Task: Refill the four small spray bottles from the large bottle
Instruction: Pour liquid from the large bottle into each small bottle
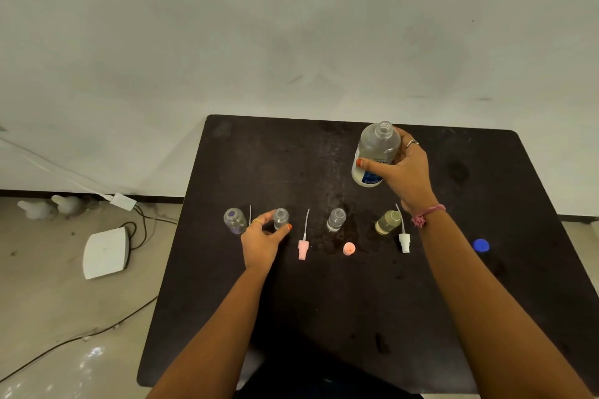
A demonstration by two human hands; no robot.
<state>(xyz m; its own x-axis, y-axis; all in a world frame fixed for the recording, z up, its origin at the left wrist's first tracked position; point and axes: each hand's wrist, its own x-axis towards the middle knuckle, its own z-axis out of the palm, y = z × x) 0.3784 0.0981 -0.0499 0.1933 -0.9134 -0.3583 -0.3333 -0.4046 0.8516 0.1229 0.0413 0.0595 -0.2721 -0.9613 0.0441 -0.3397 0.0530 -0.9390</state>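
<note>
Left hand (263, 238) nearest, grip pinching second small bottle (280, 218) from left, upright on counter (324, 317), mouth open. Right hand (403, 168) wrapped round big bottle (372, 155), uncapped, neck up, held farther back and well right of target. Needs carrying left, then tipping over that mouth.

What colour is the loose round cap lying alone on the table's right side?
Blue. The small round cap on the dark table shows best in the head view.
</note>
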